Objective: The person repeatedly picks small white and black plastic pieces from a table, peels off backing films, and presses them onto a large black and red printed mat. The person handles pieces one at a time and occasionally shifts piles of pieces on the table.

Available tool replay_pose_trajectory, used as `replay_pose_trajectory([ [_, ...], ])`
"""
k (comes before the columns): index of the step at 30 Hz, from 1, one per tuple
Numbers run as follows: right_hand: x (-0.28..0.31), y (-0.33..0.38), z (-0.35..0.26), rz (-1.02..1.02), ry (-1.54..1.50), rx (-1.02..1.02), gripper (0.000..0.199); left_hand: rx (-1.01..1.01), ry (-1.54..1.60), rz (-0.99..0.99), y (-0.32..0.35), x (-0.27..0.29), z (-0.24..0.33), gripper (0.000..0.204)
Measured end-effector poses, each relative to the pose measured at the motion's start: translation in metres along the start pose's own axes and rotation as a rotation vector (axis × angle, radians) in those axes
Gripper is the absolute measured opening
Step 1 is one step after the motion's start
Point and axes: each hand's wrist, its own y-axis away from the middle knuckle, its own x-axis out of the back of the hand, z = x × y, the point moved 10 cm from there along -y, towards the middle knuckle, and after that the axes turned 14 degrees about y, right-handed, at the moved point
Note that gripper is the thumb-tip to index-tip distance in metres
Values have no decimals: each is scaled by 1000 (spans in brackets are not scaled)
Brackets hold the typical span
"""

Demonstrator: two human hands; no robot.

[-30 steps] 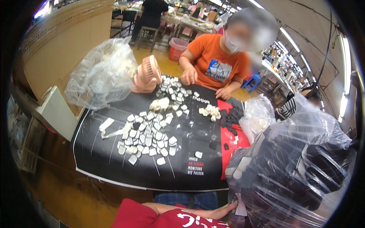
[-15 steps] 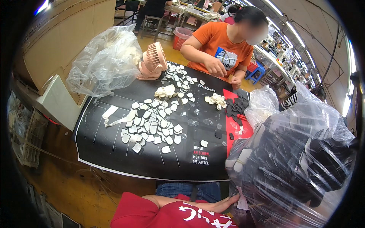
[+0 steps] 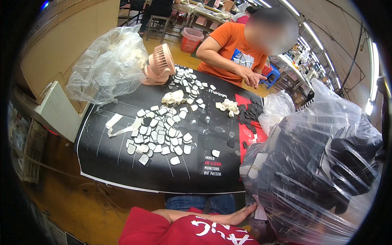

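My left forearm reaches across my body to the right, and my left hand (image 3: 247, 210) is closed on the near left edge of a big clear plastic bag (image 3: 286, 179). A pale paper tag (image 3: 260, 211) hangs right beside its fingers. Black pieces (image 3: 351, 155) fill the bag, bulging upright at the table's right side; a few white-faced ones (image 3: 256, 164) show through its left wall. My right hand cannot be made out; the bag covers that side, with only a blurred pale patch low at the right.
On the black-covered table (image 3: 114, 163) lie many small white-and-black rounded pads (image 3: 157, 136), crumpled cream cloths (image 3: 173, 97) and a pile of black pieces (image 3: 250, 112) on red. A pink fan (image 3: 160, 64) and another plastic bag (image 3: 110, 65) stand far left. Across the table sits a co-worker in orange (image 3: 228, 47).
The view has shifted slightly, so the table sits a little further left. The co-worker's hands have come together. My left hand keeps its hold on the bag's edge.
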Motion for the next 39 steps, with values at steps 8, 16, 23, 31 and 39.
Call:
replay_pose_trajectory([
  [8, 9, -8, -1, -1, 21, 1, 16, -29, -57, 66, 8, 3, 17, 74],
  [16, 16, -11, -5, 15, 26, -18, 16, -139, -66, 129, 3, 5, 48, 73],
  [23, 25, -16, -8, -3, 51, -7, 16, -168, 87, 168, -3, 11, 66, 75],
  [31, 46, -24, -9, -7, 75, 17, 17, -274, 218, 211, -18, 25, 102, 76],
  [39, 56, -24, -9, 8, 95, 31, 17, -319, 294, 72, -37, 34, 145, 81],
])
